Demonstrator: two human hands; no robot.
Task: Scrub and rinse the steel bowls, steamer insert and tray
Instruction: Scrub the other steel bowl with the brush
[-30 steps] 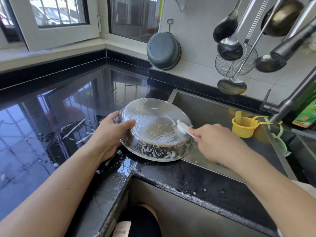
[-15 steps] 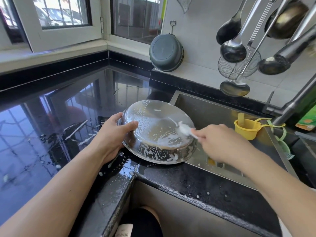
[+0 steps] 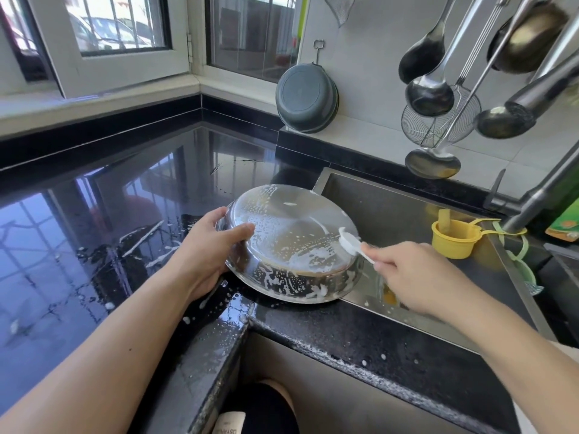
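Note:
A round steel tray (image 3: 291,236) lies upside down and tilted on the counter's corner, overlapping the left edge of the sink (image 3: 391,214). Its bottom and side wall are streaked with white foam. My left hand (image 3: 210,249) grips its left rim, thumb on the bottom face. My right hand (image 3: 410,274) holds a white scrub brush (image 3: 351,242) by its handle, the head pressed on the right part of the tray's bottom.
A yellow cup (image 3: 454,239) sits at the sink's far right under the faucet (image 3: 545,189). Ladles and a wire skimmer (image 3: 438,120) hang over the sink. A grey basin (image 3: 305,98) hangs on the wall. The black counter (image 3: 94,230) at left is wet with foam.
The brush head has shifted slightly along the right part of the tray's bottom. My left hand keeps its hold on the rim.

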